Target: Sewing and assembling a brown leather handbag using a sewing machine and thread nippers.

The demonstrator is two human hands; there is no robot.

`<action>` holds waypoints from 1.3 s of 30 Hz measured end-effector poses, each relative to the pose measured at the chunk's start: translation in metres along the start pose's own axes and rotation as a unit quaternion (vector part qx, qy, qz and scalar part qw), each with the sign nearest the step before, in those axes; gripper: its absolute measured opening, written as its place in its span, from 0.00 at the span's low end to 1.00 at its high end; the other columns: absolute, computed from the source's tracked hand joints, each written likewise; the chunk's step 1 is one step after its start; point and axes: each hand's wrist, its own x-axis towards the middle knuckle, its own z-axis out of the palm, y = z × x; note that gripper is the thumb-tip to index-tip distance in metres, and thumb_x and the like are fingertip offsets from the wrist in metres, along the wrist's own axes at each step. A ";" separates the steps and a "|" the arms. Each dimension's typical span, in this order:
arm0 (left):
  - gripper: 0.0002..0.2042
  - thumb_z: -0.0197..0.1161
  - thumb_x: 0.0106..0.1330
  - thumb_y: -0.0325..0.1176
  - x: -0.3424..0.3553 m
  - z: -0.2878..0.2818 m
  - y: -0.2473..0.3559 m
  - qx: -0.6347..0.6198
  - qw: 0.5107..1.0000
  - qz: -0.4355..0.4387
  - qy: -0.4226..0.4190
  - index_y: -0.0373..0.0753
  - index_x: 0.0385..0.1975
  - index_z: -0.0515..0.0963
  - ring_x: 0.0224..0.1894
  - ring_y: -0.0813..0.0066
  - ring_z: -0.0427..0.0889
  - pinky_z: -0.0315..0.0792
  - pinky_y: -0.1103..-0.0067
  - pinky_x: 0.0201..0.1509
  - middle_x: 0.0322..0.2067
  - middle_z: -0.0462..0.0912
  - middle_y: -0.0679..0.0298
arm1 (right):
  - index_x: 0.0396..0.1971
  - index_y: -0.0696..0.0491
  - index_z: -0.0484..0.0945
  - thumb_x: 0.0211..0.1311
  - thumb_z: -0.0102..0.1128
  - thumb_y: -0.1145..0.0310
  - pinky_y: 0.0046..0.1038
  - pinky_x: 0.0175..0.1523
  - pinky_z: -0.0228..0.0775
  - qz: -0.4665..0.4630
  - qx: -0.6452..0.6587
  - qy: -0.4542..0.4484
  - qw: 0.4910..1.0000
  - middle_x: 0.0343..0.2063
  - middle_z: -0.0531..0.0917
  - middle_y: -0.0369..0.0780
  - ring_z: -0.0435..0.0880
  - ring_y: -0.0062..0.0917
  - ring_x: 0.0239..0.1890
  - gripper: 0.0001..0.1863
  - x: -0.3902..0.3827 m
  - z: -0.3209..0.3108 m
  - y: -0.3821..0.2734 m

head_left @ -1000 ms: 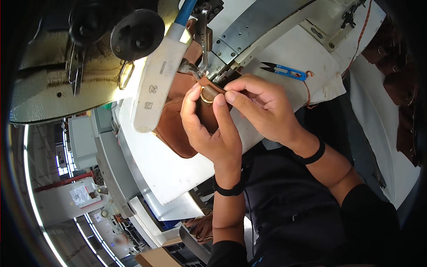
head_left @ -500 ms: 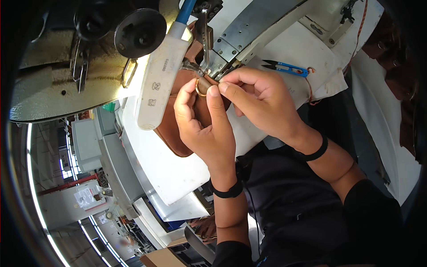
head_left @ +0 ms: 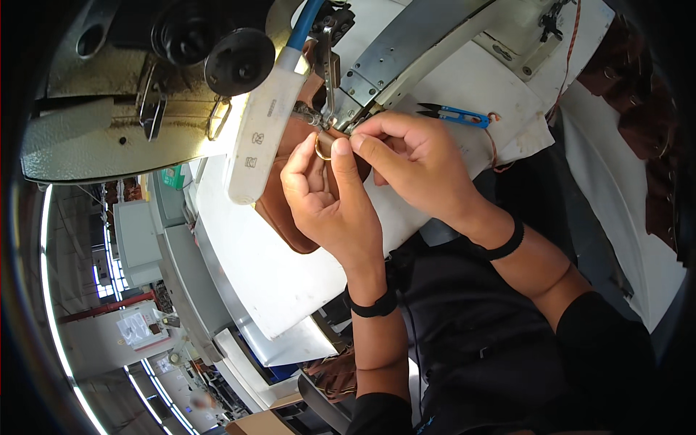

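Observation:
A gold metal ring [head_left: 320, 152] is threaded with a short brown leather strap [head_left: 330, 142], close by the sewing machine's presser foot [head_left: 313, 114]. Thumb and fingers of my left hand [head_left: 337, 217] pinch the strap and ring from the left. From the other side my right hand [head_left: 424, 170] is closed, its thumb and index finger pinching the strap's edge near the needle area. Beneath my hands lies a larger brown leather piece [head_left: 286, 217], partly covered by my left hand. What the curled right fingers touch underneath is hidden.
A white lamp arm [head_left: 261, 138] hangs just left of my hands. The metal machine bed [head_left: 395, 54] runs off to the upper right. Blue thread snips [head_left: 457, 114] lie on the white table [head_left: 261, 275], beside orange thread. Dark brown leather pieces [head_left: 627, 123] hang at far right.
The whole view has shifted slightly. Both hands keep their pinch on the strap, with the ring and strap a little closer to the presser foot.

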 end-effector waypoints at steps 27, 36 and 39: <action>0.05 0.64 0.76 0.21 -0.002 -0.008 0.012 0.022 1.000 0.005 -0.013 0.29 0.45 0.76 0.50 0.74 0.87 0.83 0.78 0.55 0.57 0.83 0.47 | 0.45 0.65 0.84 0.78 0.62 0.69 0.19 0.32 0.79 0.061 0.007 -0.038 0.997 0.30 0.87 0.38 0.88 0.18 0.26 0.12 -0.008 -0.003 -0.018; 0.05 0.66 0.74 0.21 0.003 -0.011 0.014 -0.008 1.000 -0.029 -0.004 0.27 0.43 0.78 0.50 0.73 0.87 0.83 0.79 0.56 0.53 0.86 0.47 | 0.41 0.65 0.85 0.77 0.63 0.66 0.19 0.29 0.78 0.078 0.066 -0.008 0.995 0.26 0.87 0.38 0.89 0.21 0.24 0.14 -0.008 0.002 -0.013; 0.05 0.67 0.74 0.22 0.006 -0.010 0.020 -0.003 0.999 -0.048 -0.002 0.27 0.42 0.79 0.50 0.73 0.88 0.83 0.79 0.56 0.51 0.87 0.48 | 0.41 0.66 0.85 0.76 0.63 0.66 0.19 0.29 0.78 0.077 0.057 -0.001 0.995 0.25 0.87 0.39 0.90 0.22 0.24 0.15 -0.005 0.001 -0.019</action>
